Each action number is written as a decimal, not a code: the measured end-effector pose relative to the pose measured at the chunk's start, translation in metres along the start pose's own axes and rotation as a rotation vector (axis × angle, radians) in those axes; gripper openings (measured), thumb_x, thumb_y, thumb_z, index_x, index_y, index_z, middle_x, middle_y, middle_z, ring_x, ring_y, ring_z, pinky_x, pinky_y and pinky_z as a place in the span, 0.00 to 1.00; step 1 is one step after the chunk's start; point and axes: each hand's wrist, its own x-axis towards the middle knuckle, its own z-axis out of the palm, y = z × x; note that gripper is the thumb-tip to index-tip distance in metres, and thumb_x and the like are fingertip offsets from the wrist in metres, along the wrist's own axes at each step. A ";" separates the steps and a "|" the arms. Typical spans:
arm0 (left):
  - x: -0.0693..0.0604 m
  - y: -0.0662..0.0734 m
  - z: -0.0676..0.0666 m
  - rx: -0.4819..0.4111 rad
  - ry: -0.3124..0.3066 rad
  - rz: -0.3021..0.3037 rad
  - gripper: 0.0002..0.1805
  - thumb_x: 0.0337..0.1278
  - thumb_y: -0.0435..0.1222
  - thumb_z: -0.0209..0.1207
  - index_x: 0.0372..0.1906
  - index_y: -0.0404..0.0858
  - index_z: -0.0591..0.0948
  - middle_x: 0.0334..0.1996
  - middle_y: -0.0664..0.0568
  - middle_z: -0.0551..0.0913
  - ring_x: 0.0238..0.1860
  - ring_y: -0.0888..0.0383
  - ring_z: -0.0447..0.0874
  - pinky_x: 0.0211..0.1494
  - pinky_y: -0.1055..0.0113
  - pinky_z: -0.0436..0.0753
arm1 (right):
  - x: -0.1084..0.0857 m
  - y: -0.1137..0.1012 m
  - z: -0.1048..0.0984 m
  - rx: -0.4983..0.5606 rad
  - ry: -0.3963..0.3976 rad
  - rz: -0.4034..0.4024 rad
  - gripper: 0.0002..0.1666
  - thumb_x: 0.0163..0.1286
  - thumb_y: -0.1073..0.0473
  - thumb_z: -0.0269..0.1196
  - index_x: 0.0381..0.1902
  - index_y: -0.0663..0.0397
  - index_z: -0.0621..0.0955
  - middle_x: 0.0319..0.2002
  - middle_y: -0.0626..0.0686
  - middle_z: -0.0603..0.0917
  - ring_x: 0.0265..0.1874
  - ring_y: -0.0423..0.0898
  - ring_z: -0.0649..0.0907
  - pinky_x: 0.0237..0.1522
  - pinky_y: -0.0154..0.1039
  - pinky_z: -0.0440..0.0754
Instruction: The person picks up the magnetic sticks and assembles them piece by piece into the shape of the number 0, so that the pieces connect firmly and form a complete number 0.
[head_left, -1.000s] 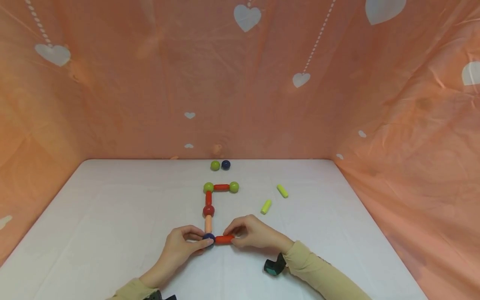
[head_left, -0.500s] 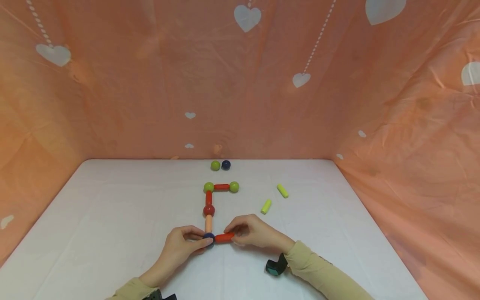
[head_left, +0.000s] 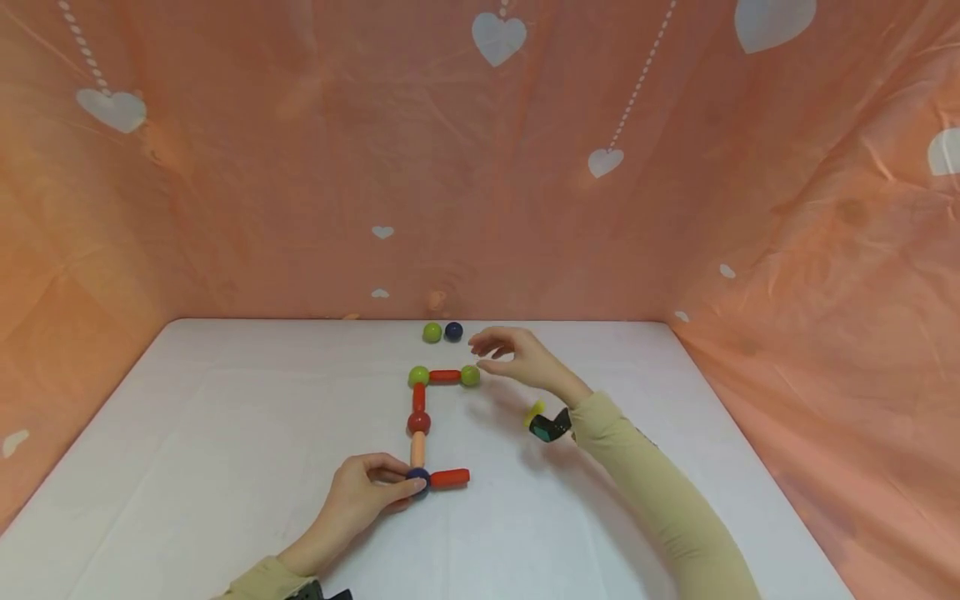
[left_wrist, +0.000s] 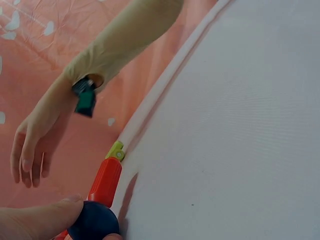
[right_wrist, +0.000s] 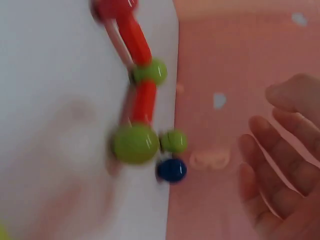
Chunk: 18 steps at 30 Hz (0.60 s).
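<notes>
My left hand [head_left: 366,490] pinches the near blue ball [left_wrist: 94,221] between thumb and fingers, at the near end of a joined chain. From that ball a red rod [head_left: 450,478] points right, its outer end free. A peach rod [head_left: 417,450] leads away to a red ball [head_left: 418,422], then another red rod [head_left: 419,397], a green ball [head_left: 418,377], a third red rod [head_left: 446,376] and an end green ball [head_left: 470,376]. Above and beside that end ball hovers my right hand [head_left: 517,354], fingers loosely bent, holding nothing.
A loose green ball [head_left: 432,332] and a loose blue ball [head_left: 453,332] sit near the table's back edge, left of my right hand. One yellow-green rod [head_left: 535,410] shows partly behind the right wrist's camera. Orange cloth [head_left: 420,167] rises behind the white table [head_left: 247,417].
My right hand has let go of the near red rod and moved away, up toward the table's back. The left hand still holds the near blue ball.
</notes>
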 end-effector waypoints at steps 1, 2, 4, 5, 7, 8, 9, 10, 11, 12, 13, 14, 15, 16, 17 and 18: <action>0.000 0.000 0.000 0.001 -0.002 0.002 0.16 0.38 0.33 0.75 0.35 0.31 0.84 0.29 0.47 0.84 0.31 0.53 0.85 0.33 0.64 0.86 | 0.007 0.002 -0.004 -0.009 0.021 0.008 0.19 0.62 0.68 0.66 0.51 0.63 0.79 0.45 0.60 0.83 0.45 0.53 0.82 0.49 0.50 0.80; 0.000 -0.001 -0.001 0.004 -0.002 0.005 0.17 0.38 0.34 0.75 0.35 0.31 0.84 0.29 0.47 0.84 0.31 0.53 0.85 0.33 0.64 0.86 | 0.015 0.005 -0.007 -0.014 0.037 0.016 0.19 0.62 0.68 0.66 0.52 0.63 0.79 0.45 0.61 0.83 0.45 0.54 0.82 0.48 0.50 0.80; 0.000 -0.001 -0.002 0.004 -0.005 0.009 0.17 0.38 0.34 0.75 0.36 0.30 0.83 0.29 0.47 0.84 0.31 0.53 0.85 0.33 0.63 0.86 | 0.029 0.013 -0.010 -0.017 0.055 0.027 0.21 0.61 0.69 0.66 0.53 0.65 0.78 0.45 0.63 0.82 0.45 0.57 0.81 0.49 0.53 0.79; 0.000 -0.002 -0.002 0.008 -0.004 0.012 0.18 0.38 0.34 0.76 0.36 0.30 0.83 0.29 0.47 0.84 0.31 0.53 0.85 0.33 0.63 0.86 | 0.036 0.016 -0.011 -0.018 0.058 0.034 0.22 0.61 0.70 0.66 0.54 0.67 0.77 0.45 0.64 0.81 0.46 0.59 0.81 0.50 0.54 0.79; 0.000 -0.002 -0.003 0.003 -0.005 0.013 0.18 0.38 0.33 0.75 0.36 0.30 0.83 0.29 0.47 0.84 0.31 0.53 0.85 0.33 0.63 0.86 | 0.049 0.024 -0.010 -0.023 0.061 0.050 0.25 0.60 0.71 0.66 0.56 0.70 0.74 0.47 0.67 0.79 0.48 0.62 0.79 0.51 0.55 0.78; 0.000 -0.002 -0.004 0.003 -0.007 0.013 0.18 0.38 0.34 0.75 0.37 0.30 0.83 0.29 0.47 0.84 0.31 0.53 0.85 0.33 0.63 0.86 | 0.054 0.028 -0.010 -0.021 0.061 0.063 0.27 0.60 0.72 0.65 0.57 0.71 0.73 0.48 0.69 0.78 0.49 0.64 0.78 0.52 0.55 0.77; 0.000 -0.002 -0.004 0.003 -0.010 0.012 0.18 0.38 0.34 0.75 0.37 0.30 0.83 0.29 0.47 0.84 0.31 0.53 0.85 0.33 0.63 0.86 | 0.058 0.032 -0.009 -0.019 0.062 0.073 0.28 0.60 0.73 0.65 0.58 0.71 0.72 0.49 0.69 0.77 0.50 0.65 0.77 0.53 0.56 0.76; 0.001 -0.002 -0.004 0.002 -0.012 0.012 0.19 0.38 0.34 0.75 0.37 0.30 0.83 0.29 0.47 0.83 0.31 0.53 0.85 0.33 0.63 0.86 | 0.061 0.036 -0.008 -0.018 0.063 0.082 0.29 0.60 0.73 0.65 0.59 0.72 0.71 0.50 0.70 0.77 0.51 0.66 0.77 0.54 0.56 0.76; 0.001 -0.003 -0.004 0.002 -0.016 0.013 0.19 0.38 0.34 0.75 0.37 0.30 0.83 0.29 0.47 0.83 0.31 0.53 0.85 0.33 0.63 0.86 | 0.064 0.039 -0.007 -0.019 0.064 0.089 0.30 0.59 0.74 0.65 0.60 0.73 0.70 0.51 0.71 0.76 0.51 0.66 0.76 0.54 0.57 0.75; 0.001 -0.003 -0.004 -0.003 -0.020 0.013 0.19 0.38 0.34 0.75 0.37 0.29 0.83 0.29 0.47 0.83 0.30 0.53 0.85 0.33 0.63 0.86 | 0.066 0.042 -0.005 -0.023 0.063 0.093 0.31 0.59 0.74 0.65 0.61 0.73 0.69 0.52 0.72 0.76 0.52 0.66 0.76 0.54 0.58 0.74; 0.001 -0.003 -0.003 -0.008 -0.025 0.013 0.19 0.38 0.34 0.75 0.37 0.29 0.82 0.29 0.47 0.83 0.30 0.53 0.85 0.33 0.62 0.86 | 0.068 0.045 -0.003 -0.029 0.059 0.100 0.32 0.59 0.74 0.64 0.61 0.74 0.68 0.53 0.72 0.75 0.52 0.66 0.75 0.55 0.58 0.74; 0.001 -0.003 -0.003 -0.008 -0.027 0.014 0.19 0.38 0.34 0.75 0.37 0.29 0.82 0.29 0.47 0.83 0.30 0.53 0.85 0.33 0.62 0.86 | 0.070 0.048 -0.001 -0.032 0.056 0.107 0.32 0.59 0.74 0.64 0.61 0.74 0.68 0.53 0.72 0.75 0.53 0.66 0.75 0.55 0.58 0.74; 0.001 -0.004 -0.003 -0.012 -0.028 0.015 0.19 0.38 0.34 0.75 0.37 0.29 0.82 0.29 0.47 0.83 0.30 0.53 0.85 0.33 0.62 0.86 | 0.072 0.050 0.001 -0.044 0.049 0.117 0.33 0.59 0.74 0.64 0.61 0.74 0.68 0.54 0.71 0.75 0.53 0.65 0.75 0.55 0.58 0.74; 0.001 -0.004 -0.003 -0.016 -0.030 0.015 0.19 0.38 0.34 0.75 0.37 0.29 0.82 0.29 0.47 0.83 0.30 0.53 0.85 0.33 0.62 0.86 | 0.074 0.050 0.002 -0.055 0.038 0.132 0.33 0.59 0.74 0.64 0.61 0.74 0.68 0.54 0.71 0.74 0.54 0.65 0.75 0.56 0.57 0.74; 0.001 -0.003 -0.003 -0.018 -0.033 0.016 0.19 0.38 0.34 0.75 0.37 0.29 0.82 0.29 0.47 0.83 0.30 0.53 0.85 0.33 0.62 0.86 | 0.076 0.051 0.004 -0.060 0.026 0.153 0.32 0.59 0.73 0.64 0.61 0.74 0.68 0.55 0.70 0.74 0.55 0.64 0.74 0.57 0.56 0.73; 0.000 -0.003 -0.004 -0.019 -0.034 0.017 0.19 0.38 0.34 0.75 0.37 0.29 0.82 0.29 0.47 0.83 0.30 0.53 0.85 0.33 0.62 0.86 | 0.078 0.050 0.006 -0.065 0.011 0.178 0.32 0.60 0.73 0.64 0.61 0.73 0.68 0.56 0.70 0.74 0.56 0.63 0.73 0.58 0.55 0.73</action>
